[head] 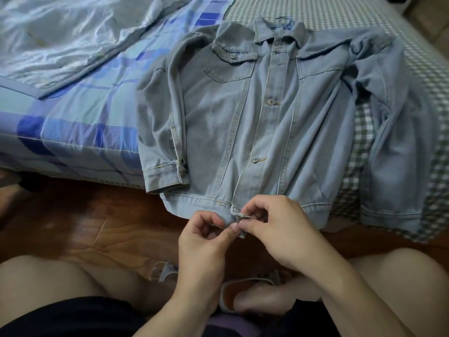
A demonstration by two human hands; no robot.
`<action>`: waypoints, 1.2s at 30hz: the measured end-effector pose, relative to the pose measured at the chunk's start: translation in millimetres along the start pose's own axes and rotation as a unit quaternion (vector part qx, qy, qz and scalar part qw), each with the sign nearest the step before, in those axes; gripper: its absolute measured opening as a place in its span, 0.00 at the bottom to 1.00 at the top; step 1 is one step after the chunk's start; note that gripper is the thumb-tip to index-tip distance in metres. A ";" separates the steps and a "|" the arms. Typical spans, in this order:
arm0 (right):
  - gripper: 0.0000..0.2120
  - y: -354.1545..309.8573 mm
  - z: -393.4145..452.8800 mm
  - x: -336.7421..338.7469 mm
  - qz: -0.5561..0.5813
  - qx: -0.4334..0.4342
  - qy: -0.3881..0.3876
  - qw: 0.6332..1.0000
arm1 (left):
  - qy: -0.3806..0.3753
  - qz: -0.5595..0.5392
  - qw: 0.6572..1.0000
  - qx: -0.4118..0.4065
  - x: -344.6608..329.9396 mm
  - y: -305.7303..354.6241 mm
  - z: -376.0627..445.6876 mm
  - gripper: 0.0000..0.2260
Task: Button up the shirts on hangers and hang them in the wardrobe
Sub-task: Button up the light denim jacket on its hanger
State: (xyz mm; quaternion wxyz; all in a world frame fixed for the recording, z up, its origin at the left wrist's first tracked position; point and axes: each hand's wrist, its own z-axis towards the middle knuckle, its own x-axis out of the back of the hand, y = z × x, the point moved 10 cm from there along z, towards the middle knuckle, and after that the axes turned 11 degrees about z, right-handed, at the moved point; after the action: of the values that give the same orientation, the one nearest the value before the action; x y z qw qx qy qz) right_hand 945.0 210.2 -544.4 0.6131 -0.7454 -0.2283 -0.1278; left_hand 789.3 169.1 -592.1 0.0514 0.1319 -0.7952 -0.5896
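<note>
A light blue denim shirt [267, 122] lies face up on the bed, collar far from me, its hem hanging over the bed's near edge. A hanger hook [284, 20] shows at the collar. Two metal buttons on the placket look fastened. My left hand [206, 242] pinches the hem's left front edge between thumb and fingers. My right hand [279, 229] pinches the bottom of the placket right beside it. Both hands meet at the lowest button, which the fingers hide.
The bed [364, 25] carries a green-checked sheet on the right and a blue plaid quilt [85, 113] on the left. A pale silky garment [60, 37] lies at the far left. Below is wooden floor [85, 227], with my bare knees and a slipper [233, 295].
</note>
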 end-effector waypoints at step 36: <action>0.17 -0.5 -2.4 -1.9 0.052 -0.008 -0.068 0.996 | 0.025 0.101 0.993 -0.053 0.6 26.9 -0.7 0.20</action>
State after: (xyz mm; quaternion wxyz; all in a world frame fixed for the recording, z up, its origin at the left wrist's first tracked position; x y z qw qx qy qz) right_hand 943.3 207.6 -544.3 0.5959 -0.7681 -0.2298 -0.0464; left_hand 784.8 175.6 -566.3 0.1376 0.0628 -0.7702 -0.6196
